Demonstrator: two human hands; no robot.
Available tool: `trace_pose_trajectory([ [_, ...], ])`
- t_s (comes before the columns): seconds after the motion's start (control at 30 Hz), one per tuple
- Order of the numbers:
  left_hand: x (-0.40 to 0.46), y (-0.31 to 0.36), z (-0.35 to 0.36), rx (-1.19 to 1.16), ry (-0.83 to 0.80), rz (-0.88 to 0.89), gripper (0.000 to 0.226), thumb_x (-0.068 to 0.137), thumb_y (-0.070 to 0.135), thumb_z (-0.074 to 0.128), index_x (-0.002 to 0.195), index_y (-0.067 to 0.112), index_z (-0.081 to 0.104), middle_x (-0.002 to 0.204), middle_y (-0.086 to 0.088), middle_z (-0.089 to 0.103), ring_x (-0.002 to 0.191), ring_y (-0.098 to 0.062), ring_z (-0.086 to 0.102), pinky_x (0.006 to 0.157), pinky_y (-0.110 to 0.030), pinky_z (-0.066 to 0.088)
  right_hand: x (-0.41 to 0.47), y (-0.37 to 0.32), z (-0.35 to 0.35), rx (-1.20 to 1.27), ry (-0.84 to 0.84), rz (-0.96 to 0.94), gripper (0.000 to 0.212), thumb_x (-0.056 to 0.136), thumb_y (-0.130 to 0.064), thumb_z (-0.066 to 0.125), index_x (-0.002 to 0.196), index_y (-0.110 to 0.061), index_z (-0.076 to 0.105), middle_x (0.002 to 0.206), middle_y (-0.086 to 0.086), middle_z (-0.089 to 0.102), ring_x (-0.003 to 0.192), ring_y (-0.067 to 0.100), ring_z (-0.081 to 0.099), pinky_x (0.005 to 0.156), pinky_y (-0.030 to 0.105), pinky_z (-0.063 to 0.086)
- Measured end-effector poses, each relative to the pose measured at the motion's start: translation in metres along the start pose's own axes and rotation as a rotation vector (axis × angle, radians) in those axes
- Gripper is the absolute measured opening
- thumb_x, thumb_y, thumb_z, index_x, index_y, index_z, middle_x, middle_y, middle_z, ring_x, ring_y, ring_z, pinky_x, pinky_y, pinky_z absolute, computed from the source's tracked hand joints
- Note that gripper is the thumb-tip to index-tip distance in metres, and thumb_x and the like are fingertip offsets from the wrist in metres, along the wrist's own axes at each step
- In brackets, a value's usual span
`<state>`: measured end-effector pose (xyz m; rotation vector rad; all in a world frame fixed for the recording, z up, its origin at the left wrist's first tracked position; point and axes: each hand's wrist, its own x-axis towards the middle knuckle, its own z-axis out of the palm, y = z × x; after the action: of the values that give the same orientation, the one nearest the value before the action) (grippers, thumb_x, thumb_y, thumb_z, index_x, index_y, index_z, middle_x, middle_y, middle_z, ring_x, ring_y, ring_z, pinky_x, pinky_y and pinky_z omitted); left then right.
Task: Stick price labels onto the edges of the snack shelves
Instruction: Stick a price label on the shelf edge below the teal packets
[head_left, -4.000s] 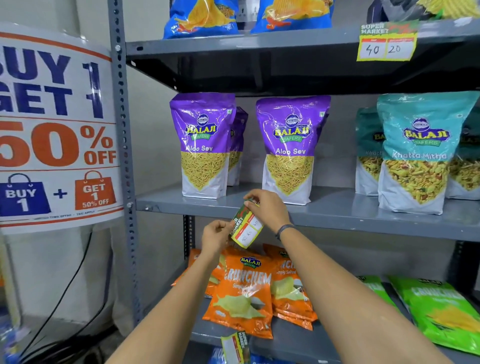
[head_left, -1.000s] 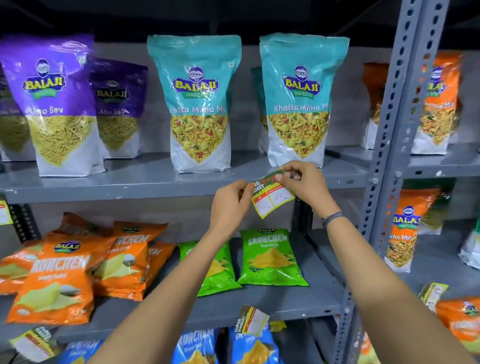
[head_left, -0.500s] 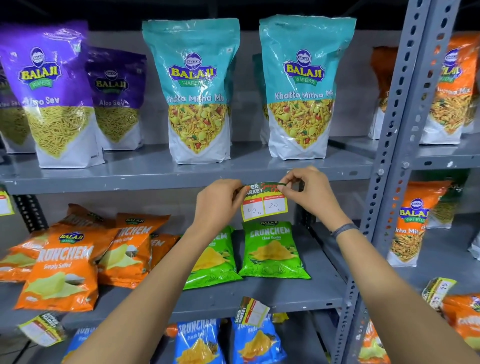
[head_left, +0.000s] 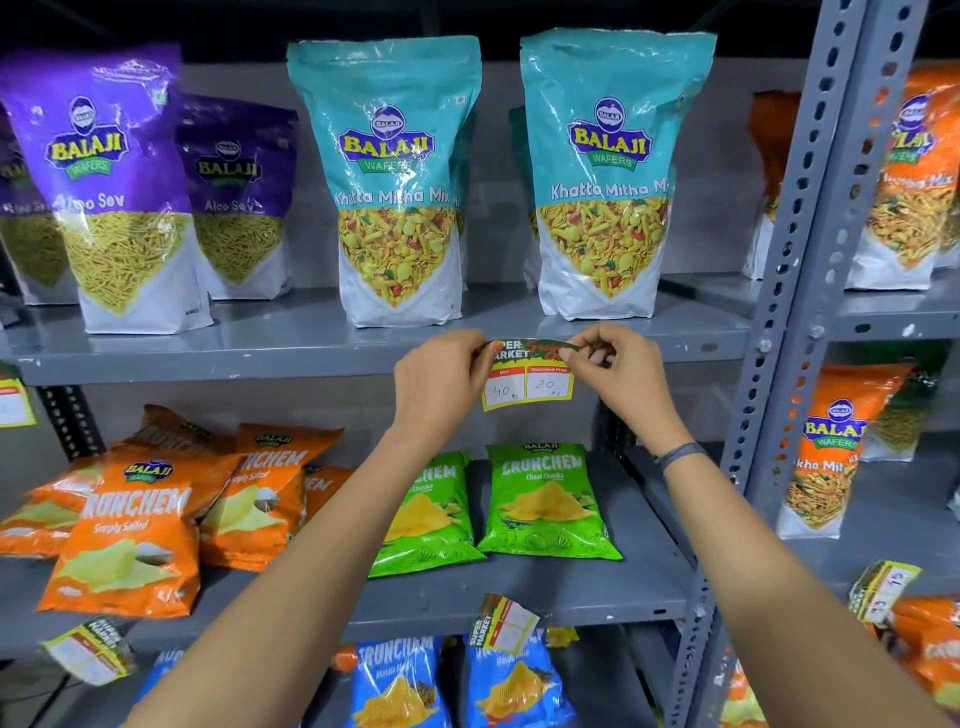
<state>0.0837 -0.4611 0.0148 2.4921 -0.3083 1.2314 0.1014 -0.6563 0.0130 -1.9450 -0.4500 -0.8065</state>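
Note:
A yellow-bordered price label (head_left: 527, 382) reading 40 and 20 hangs level against the front edge of the grey middle shelf (head_left: 260, 364), below two teal Khatta Mitha Mix bags (head_left: 605, 176). My left hand (head_left: 441, 382) pinches the label's top left corner. My right hand (head_left: 618, 371) pinches its top right corner. The label's green top strip lies on the shelf edge, and its lower part hangs free below.
Purple Aloo Sev bags (head_left: 104, 197) stand on the left. Orange (head_left: 135, 525) and green Crunchem packets (head_left: 545, 499) lie on the lower shelf. Other labels (head_left: 504, 623) hang on lower shelf edges and at far left (head_left: 13, 402). A perforated grey upright (head_left: 795, 322) stands close on the right.
I moved right from the Aloo Sev bay to the Khatta Mitha bay. The label, tilted a second ago, now hangs level and has been raised onto the shelf edge.

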Motion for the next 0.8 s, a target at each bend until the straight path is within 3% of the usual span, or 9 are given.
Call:
trace_pose_trajectory([
  [0.17,0.006,0.006,0.002,0.058,0.003,-0.061,0.035,0.091,0.041,0.049,0.067,0.017,0.051,0.065,-0.003,0.061,0.069,-0.032,0.061,0.044,-0.022,0.015,0.003,0.002,0.005,-0.006,0.059,0.007,0.012,0.078,-0.009,0.072,0.075,-0.017,0.063,0.057,-0.010,0.050,0.051,0.003,0.041,0.056,0.009,0.039],
  [0.23,0.007,0.012,0.003,0.089,0.006,-0.095,0.042,0.087,0.051,0.050,0.063,0.017,0.046,0.061,-0.002,0.055,0.067,-0.032,0.061,0.045,-0.021,0.014,0.004,0.003,0.007,-0.010,0.076,0.006,0.015,0.077,-0.009,0.072,0.073,-0.019,0.062,0.056,-0.012,0.049,0.051,0.003,0.041,0.057,0.017,0.040],
  [0.3,0.010,0.019,0.005,0.151,0.016,-0.120,0.050,0.081,0.064,0.051,0.062,0.018,0.044,0.063,-0.006,0.061,0.066,-0.032,0.062,0.045,-0.021,0.014,0.004,0.004,0.008,-0.013,0.092,0.005,0.016,0.076,-0.009,0.073,0.073,-0.020,0.061,0.055,-0.012,0.049,0.050,0.003,0.041,0.057,0.019,0.041],
  [0.53,0.011,0.029,0.011,0.220,0.062,-0.182,0.054,0.076,0.071,0.050,0.067,0.018,0.050,0.073,-0.010,0.069,0.066,-0.032,0.065,0.044,-0.020,0.015,0.000,0.004,0.014,-0.008,0.163,-0.007,0.020,0.077,-0.011,0.074,0.084,-0.021,0.058,0.055,-0.011,0.047,0.048,0.000,0.045,0.056,0.008,0.041],
  [0.67,-0.004,0.026,0.014,0.145,0.090,-0.262,0.060,0.076,0.074,0.047,0.069,0.015,0.053,0.073,-0.011,0.069,0.067,-0.034,0.066,0.046,-0.024,0.023,-0.019,0.004,0.019,0.019,0.290,-0.024,0.032,0.077,-0.015,0.073,0.104,-0.014,0.056,0.075,0.001,0.056,0.066,0.012,0.052,0.069,0.026,0.046],
  [0.8,-0.067,-0.003,0.037,-0.034,0.091,-0.452,0.058,0.081,0.069,0.045,0.065,0.014,0.054,0.072,-0.013,0.069,0.071,-0.037,0.065,0.053,-0.030,0.033,-0.073,0.027,0.040,0.080,0.396,0.047,0.031,0.082,-0.016,0.069,0.109,-0.015,0.052,0.087,0.011,0.060,0.077,0.024,0.055,0.073,0.036,0.050],
])
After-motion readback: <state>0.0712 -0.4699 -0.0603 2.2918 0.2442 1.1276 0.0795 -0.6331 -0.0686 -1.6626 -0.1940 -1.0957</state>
